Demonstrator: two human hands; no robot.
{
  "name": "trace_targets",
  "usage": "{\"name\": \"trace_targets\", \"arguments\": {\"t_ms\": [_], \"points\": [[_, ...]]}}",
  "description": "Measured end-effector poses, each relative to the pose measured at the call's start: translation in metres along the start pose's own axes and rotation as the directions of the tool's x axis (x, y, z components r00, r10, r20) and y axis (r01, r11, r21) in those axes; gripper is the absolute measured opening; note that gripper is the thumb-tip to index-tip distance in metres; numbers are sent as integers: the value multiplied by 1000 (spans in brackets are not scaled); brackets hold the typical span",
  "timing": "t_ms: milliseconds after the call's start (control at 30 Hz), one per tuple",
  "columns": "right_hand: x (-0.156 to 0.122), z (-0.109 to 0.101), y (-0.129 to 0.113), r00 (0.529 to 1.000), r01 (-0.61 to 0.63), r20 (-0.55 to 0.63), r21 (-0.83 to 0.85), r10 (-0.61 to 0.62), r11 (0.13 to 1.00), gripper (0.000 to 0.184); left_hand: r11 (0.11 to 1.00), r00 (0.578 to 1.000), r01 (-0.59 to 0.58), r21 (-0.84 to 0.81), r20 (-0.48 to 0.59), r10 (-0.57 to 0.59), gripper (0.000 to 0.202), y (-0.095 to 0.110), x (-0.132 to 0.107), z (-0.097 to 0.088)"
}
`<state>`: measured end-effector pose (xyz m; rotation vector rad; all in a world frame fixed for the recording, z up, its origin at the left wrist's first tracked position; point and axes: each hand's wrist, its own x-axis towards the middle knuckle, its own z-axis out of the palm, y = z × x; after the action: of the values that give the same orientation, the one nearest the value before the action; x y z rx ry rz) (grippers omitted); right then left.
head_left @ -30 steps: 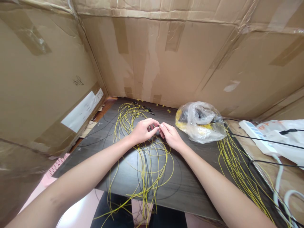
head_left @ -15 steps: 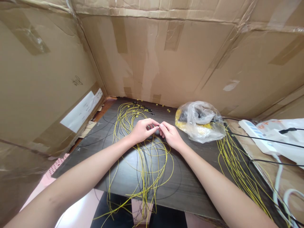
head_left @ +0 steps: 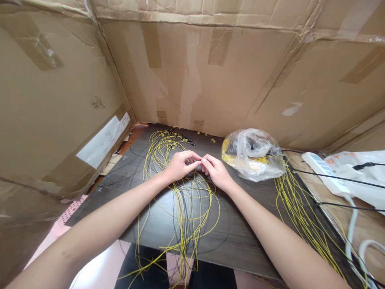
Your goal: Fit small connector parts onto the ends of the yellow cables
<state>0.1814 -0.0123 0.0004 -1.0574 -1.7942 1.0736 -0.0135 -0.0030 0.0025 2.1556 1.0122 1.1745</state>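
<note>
My left hand and my right hand meet fingertip to fingertip above the dark table. Both are closed in a pinch, and whatever sits between the fingertips is too small to make out. Under and in front of them, a loose tangle of thin yellow and black wires runs over the table's near edge. Beyond my left hand, looped yellow wires end in small black tips. Tiny yellow pieces are scattered near the back.
A clear plastic bag with yellow and black contents lies at the back right. More yellow wires trail down the right side, beside a white power strip with cords. Cardboard walls stand behind and to the left.
My right fingertips have shifted very slightly against the left ones. The wires and the bag stay where they were.
</note>
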Motion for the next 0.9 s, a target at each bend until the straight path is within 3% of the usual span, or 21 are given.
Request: {"name": "trace_targets", "arguments": {"t_ms": [233,500,900], "points": [[0,1,0,1000,-4,4,-13,4,1000,54,1000,1000,-12,-11,8,12,13,1,0,-1],[0,1,-1,1000,9,3,-19,-9,1000,56,995,997,72,-65,-22,-73,12,-1,2,0],[0,1,1,1000,0,13,-24,0,1000,58,997,999,12,-78,-34,-15,13,-4,1,0]]}}
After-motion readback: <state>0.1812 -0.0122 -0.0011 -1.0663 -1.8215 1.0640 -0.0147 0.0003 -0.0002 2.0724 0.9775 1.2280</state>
